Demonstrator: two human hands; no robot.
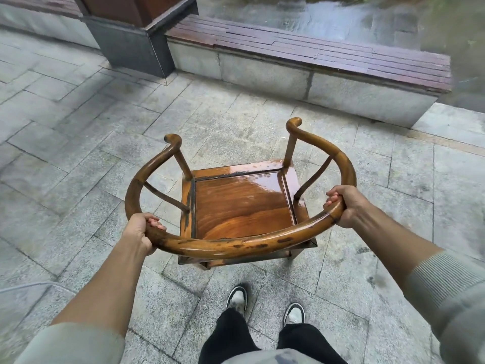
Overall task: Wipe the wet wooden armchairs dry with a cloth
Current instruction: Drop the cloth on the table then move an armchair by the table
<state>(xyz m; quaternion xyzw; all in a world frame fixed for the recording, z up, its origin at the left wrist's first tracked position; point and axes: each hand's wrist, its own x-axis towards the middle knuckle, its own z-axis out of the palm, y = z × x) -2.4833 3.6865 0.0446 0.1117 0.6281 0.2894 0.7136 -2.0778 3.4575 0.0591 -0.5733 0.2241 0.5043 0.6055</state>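
A wooden armchair (241,203) with a curved horseshoe rail stands in front of me on stone paving. Its square seat shines with water, mostly toward the far right corner. My left hand (143,231) grips the rail at its near left bend, fingers curled over the top. My right hand (343,203) grips the rail on the right side the same way. The rail's near stretch looks glossy with dark blotches. No cloth is in view.
A low stone ledge with a reddish wooden top (315,56) runs behind the chair. A dark pillar base (131,46) stands at the back left. Wet pavement lies beyond the ledge. My two shoes (265,306) are just behind the chair.
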